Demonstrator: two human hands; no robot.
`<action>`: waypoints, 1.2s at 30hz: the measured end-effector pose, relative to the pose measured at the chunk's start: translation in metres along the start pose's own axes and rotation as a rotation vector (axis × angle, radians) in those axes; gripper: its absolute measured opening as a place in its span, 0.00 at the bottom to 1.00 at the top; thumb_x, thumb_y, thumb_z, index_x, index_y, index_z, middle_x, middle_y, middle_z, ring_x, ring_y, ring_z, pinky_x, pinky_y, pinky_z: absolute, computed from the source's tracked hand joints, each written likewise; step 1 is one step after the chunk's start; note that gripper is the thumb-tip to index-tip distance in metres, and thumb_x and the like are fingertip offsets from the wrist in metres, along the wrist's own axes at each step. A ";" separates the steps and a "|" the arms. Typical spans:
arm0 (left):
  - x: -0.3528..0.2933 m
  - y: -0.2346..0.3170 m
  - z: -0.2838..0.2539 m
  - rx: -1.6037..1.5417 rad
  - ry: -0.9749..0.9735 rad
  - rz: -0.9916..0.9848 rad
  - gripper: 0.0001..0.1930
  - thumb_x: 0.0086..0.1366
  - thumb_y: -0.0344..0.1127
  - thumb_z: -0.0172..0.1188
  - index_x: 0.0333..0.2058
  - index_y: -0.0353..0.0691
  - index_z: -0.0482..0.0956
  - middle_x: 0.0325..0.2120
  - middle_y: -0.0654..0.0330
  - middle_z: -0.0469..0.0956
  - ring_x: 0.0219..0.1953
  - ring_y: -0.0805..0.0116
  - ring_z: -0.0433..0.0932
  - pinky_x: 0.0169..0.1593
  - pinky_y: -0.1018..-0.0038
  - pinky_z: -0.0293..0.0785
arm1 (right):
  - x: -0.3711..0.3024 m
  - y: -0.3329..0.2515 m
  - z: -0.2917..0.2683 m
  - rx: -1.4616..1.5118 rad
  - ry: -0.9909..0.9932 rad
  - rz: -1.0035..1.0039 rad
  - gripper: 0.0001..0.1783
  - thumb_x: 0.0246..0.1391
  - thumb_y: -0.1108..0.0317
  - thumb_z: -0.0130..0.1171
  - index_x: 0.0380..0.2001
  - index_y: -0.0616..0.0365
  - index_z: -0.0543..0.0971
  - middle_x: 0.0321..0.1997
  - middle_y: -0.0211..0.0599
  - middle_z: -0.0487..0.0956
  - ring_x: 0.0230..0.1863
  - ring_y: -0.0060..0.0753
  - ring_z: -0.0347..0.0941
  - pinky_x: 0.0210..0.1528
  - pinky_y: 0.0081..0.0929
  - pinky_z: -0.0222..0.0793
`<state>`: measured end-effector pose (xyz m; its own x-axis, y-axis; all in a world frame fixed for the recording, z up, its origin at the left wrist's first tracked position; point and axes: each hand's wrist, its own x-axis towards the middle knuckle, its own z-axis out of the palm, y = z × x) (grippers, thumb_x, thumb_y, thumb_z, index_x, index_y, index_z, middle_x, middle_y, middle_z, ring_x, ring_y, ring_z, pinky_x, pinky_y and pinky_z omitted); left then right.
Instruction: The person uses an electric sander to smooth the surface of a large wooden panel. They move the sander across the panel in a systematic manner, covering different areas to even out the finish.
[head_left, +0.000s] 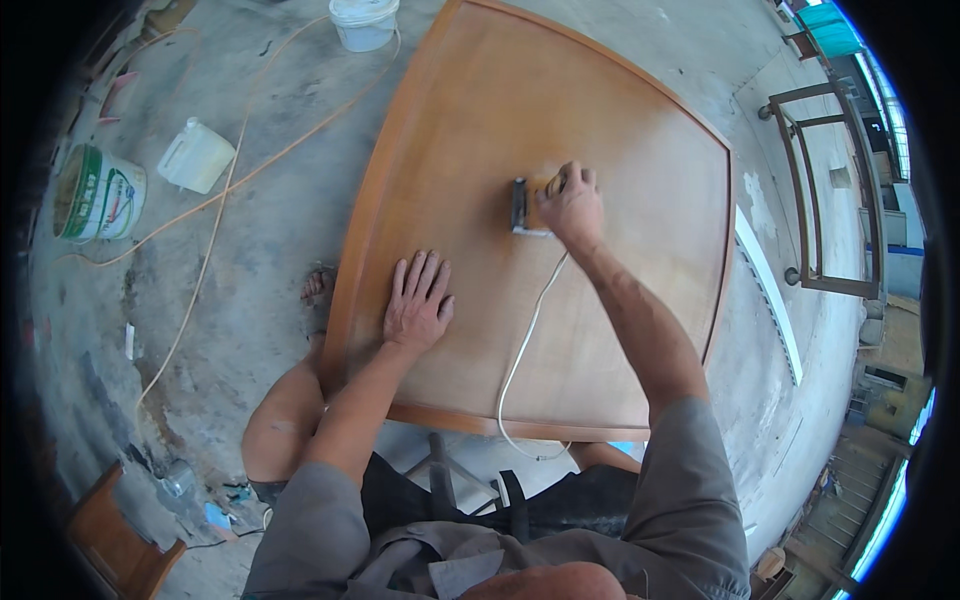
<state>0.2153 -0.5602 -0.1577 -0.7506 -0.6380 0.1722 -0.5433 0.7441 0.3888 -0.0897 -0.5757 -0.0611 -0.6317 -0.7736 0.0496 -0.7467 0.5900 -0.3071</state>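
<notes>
A broad brown wooden panel (470, 150) with a raised rim lies flat in front of me. My right hand (572, 208) is closed over a small sander (532, 210) resting on the panel, right of its middle. The sander's base is squarish with a dark edge, and my palm hides part of its top. From it a white cord or hose (506, 380) runs toward me and over the panel's near edge. My left hand (417, 302) lies flat on the panel's left side, fingers spread, holding nothing.
On the concrete floor to the left are a white and green bucket (105, 195), a whitish jug (197, 155) and an orange hose (228, 190). A white pail (364, 24) stands beyond. At right are a long white strip (768, 295) and a wheeled frame (868, 190).
</notes>
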 end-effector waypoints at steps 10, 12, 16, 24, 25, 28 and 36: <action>-0.002 -0.002 0.000 0.016 0.015 0.008 0.33 0.64 0.45 0.62 0.67 0.41 0.69 0.70 0.51 0.63 0.74 0.51 0.56 0.77 0.46 0.47 | 0.082 -0.017 0.002 -0.034 -0.009 0.084 0.30 0.51 0.55 0.69 0.55 0.51 0.73 0.59 0.50 0.73 0.59 0.66 0.72 0.57 0.51 0.76; -0.002 -0.005 0.001 0.024 0.020 0.002 0.33 0.64 0.45 0.62 0.67 0.41 0.69 0.70 0.51 0.62 0.75 0.52 0.55 0.77 0.47 0.47 | 0.064 -0.019 0.004 -0.017 -0.008 0.070 0.29 0.51 0.55 0.69 0.54 0.51 0.73 0.58 0.50 0.73 0.58 0.66 0.72 0.56 0.51 0.76; -0.001 -0.004 0.003 0.023 0.014 0.002 0.35 0.64 0.43 0.63 0.68 0.40 0.67 0.71 0.50 0.61 0.75 0.50 0.54 0.77 0.46 0.45 | 0.004 -0.023 0.000 0.000 -0.045 0.019 0.26 0.51 0.57 0.69 0.51 0.52 0.73 0.56 0.50 0.74 0.56 0.66 0.72 0.54 0.53 0.76; -0.002 -0.003 0.002 0.032 0.019 0.005 0.34 0.64 0.45 0.62 0.67 0.42 0.68 0.70 0.51 0.62 0.74 0.51 0.56 0.77 0.47 0.46 | 0.038 -0.015 0.004 -0.007 -0.003 0.037 0.28 0.50 0.56 0.69 0.52 0.51 0.73 0.57 0.50 0.74 0.57 0.65 0.72 0.56 0.53 0.76; -0.002 -0.002 0.002 0.028 0.020 0.009 0.34 0.64 0.45 0.62 0.67 0.42 0.68 0.70 0.51 0.62 0.74 0.51 0.56 0.77 0.47 0.47 | 0.051 -0.013 0.002 -0.003 0.002 0.057 0.28 0.50 0.55 0.69 0.53 0.51 0.73 0.58 0.50 0.74 0.58 0.66 0.72 0.56 0.53 0.76; -0.002 -0.002 0.000 -0.002 -0.001 0.007 0.35 0.65 0.44 0.63 0.68 0.40 0.67 0.71 0.50 0.61 0.75 0.50 0.55 0.77 0.46 0.46 | 0.082 -0.009 -0.001 -0.041 0.005 0.081 0.29 0.51 0.55 0.69 0.54 0.51 0.73 0.59 0.50 0.73 0.58 0.66 0.72 0.57 0.53 0.76; -0.001 -0.004 0.004 -0.003 0.013 0.006 0.34 0.65 0.43 0.62 0.68 0.40 0.67 0.71 0.50 0.61 0.75 0.50 0.54 0.77 0.46 0.45 | 0.026 -0.009 0.004 -0.008 0.000 0.018 0.28 0.49 0.55 0.71 0.50 0.51 0.74 0.56 0.50 0.74 0.57 0.67 0.72 0.54 0.54 0.76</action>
<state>0.2169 -0.5621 -0.1630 -0.7486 -0.6362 0.1864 -0.5379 0.7473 0.3902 -0.0985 -0.6016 -0.0606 -0.6450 -0.7629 0.0440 -0.7368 0.6057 -0.3003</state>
